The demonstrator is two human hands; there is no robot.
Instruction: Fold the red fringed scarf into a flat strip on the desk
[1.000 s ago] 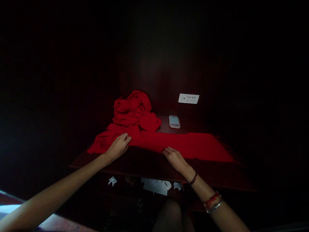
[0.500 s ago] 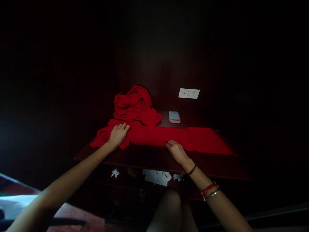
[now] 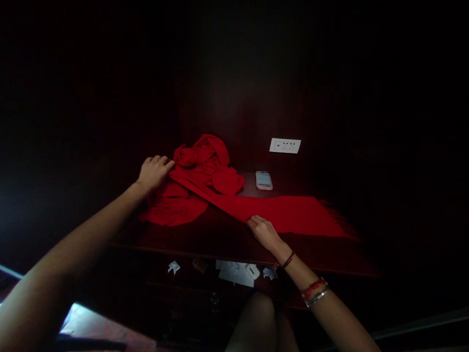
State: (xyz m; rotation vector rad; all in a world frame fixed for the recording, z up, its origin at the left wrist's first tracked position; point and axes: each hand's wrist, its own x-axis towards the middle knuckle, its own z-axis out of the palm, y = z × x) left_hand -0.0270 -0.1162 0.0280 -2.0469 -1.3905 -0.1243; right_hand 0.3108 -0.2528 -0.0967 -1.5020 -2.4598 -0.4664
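A long red scarf (image 3: 293,212) with a fringed right end lies across the dark wooden desk. My left hand (image 3: 155,172) is closed on its left part and holds that part up, stretched slantwise. My right hand (image 3: 263,231) rests at the scarf's near edge around the middle, fingers curled on the cloth; the fingertips are partly hidden. Beyond and to the left, the rest of the red cloth (image 3: 205,156) sits in a crumpled heap, and more of it spreads under the lifted part.
A phone (image 3: 264,180) lies behind the scarf, below a white wall socket (image 3: 285,145). On a shelf under the desk edge (image 3: 220,255) are white paper (image 3: 232,272), a small white case (image 3: 252,271), crumpled paper scraps (image 3: 174,267) and a brownish lump (image 3: 200,265).
My left hand has moved left and away from me, raising the scarf's left part into a slanted, taut strip. My right hand has stayed nearly in place.
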